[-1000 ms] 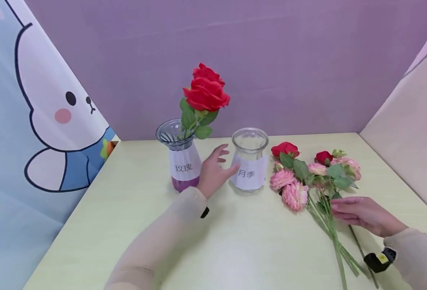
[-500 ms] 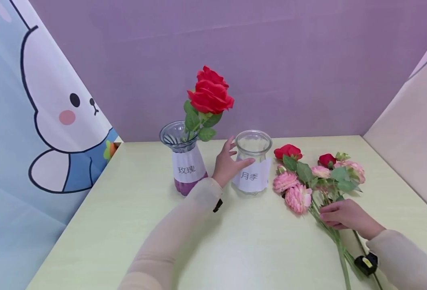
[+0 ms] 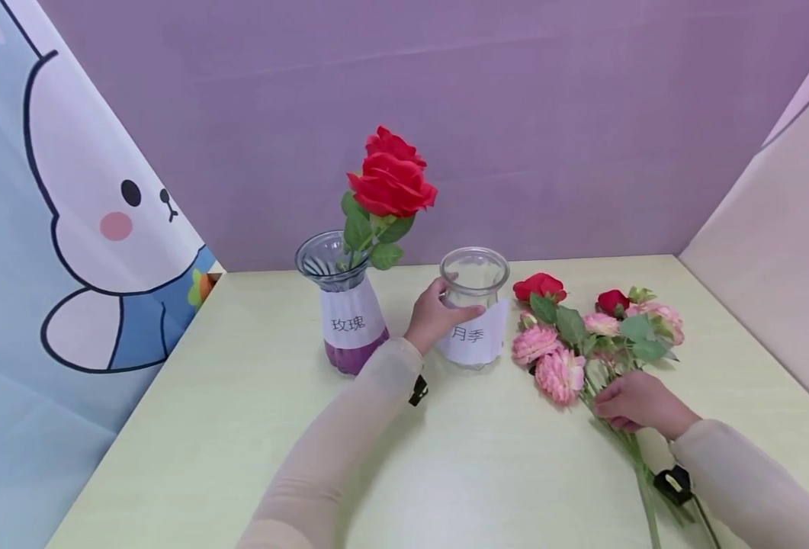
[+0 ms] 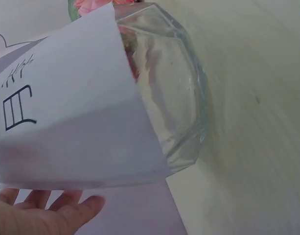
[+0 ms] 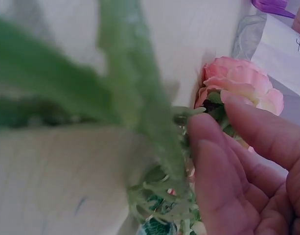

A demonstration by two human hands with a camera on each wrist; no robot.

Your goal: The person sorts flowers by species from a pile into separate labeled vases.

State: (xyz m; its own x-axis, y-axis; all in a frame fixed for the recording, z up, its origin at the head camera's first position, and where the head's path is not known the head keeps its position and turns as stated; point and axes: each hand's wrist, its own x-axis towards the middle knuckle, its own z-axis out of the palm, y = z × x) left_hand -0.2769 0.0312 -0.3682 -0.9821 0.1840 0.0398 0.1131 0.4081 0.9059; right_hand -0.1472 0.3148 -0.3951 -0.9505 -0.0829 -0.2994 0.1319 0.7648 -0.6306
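In the head view my left hand (image 3: 434,316) grips the neck of a clear glass vase (image 3: 478,290). Its thumb lies across the front and fingers show behind the glass. A white paper label (image 3: 481,339) with dark characters wraps this vase. In the left wrist view the fingers (image 4: 83,210) are against the papered side. My right hand (image 3: 644,400) is over the green stems (image 3: 640,473) of flowers lying on the table. Seen from the right wrist, thumb and forefinger stand slightly apart around thin greenery, with a pink flower (image 5: 242,81) just beyond.
A second vase (image 3: 332,282), bluish with a purple base and a labelled paper band, stands left of my left hand. It holds red roses (image 3: 393,183). Loose pink flowers (image 3: 560,375) and a red one (image 3: 540,286) lie right of the clear vase. A purple wall (image 3: 582,137) rises behind.
My left hand has moved right, from beside the clear vase to a grip on its neck. My right hand has shifted left across the stems, its fingers drawing closer together.
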